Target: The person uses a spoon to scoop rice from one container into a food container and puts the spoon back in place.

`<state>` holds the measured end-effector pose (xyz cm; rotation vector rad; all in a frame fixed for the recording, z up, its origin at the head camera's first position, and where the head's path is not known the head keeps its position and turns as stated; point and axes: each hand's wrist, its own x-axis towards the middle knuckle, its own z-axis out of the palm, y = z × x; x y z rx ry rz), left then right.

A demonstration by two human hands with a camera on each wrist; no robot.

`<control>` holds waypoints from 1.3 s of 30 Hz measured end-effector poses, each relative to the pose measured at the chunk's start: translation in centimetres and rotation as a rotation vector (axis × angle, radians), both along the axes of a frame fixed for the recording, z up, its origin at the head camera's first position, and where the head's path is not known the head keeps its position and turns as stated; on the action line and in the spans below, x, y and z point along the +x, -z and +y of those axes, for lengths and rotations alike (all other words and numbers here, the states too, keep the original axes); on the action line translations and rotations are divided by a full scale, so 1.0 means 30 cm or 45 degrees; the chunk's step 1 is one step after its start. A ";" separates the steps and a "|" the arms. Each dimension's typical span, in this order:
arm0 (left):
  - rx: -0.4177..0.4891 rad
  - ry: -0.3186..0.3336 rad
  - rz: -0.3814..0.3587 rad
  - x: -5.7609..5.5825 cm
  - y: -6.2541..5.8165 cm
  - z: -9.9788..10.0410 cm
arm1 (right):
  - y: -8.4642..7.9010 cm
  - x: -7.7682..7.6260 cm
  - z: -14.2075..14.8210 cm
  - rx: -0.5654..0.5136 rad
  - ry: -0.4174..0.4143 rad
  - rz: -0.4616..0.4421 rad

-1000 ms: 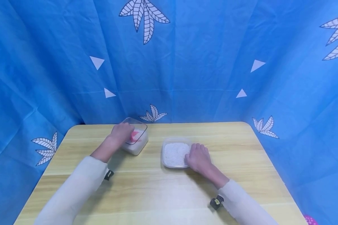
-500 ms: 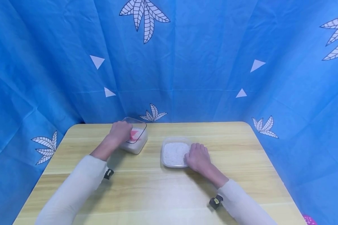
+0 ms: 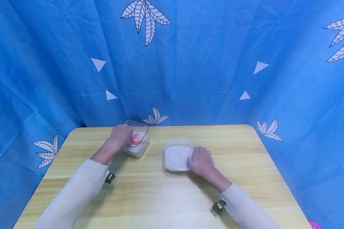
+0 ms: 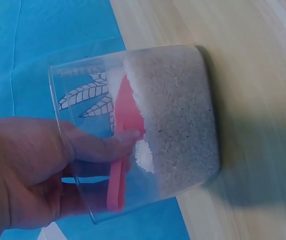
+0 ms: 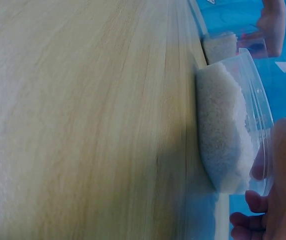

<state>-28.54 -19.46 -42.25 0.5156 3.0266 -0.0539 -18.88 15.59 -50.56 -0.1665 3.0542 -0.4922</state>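
Note:
My left hand point(image 3: 122, 134) reaches into a tall clear container point(image 3: 139, 152) at the back left of the table. In the left wrist view, its thumb and fingers pinch the handle of a pink scoop point(image 4: 127, 107), whose head is dug into white rice point(image 4: 182, 120). My right hand point(image 3: 201, 161) grips the right side of a lower clear plastic tub point(image 3: 172, 142), also holding rice point(image 3: 178, 157). The right wrist view shows the thumb inside the tub's rim point(image 5: 262, 100) and the fingers curled outside it.
Both containers stand on a light wooden table point(image 3: 160, 197), the tub to the right of the tall one. A blue curtain point(image 3: 206, 63) with leaf prints rises behind the table and along both sides. A small pink dotted thing point(image 3: 314, 224) shows at the bottom right.
My left hand has shifted slightly left within the tall container, still holding the scoop. The right hand and the tub stay in place.

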 end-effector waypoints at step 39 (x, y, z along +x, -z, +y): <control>0.063 -0.040 0.230 0.083 -0.048 -0.036 | 0.002 -0.006 0.000 0.028 -0.006 -0.029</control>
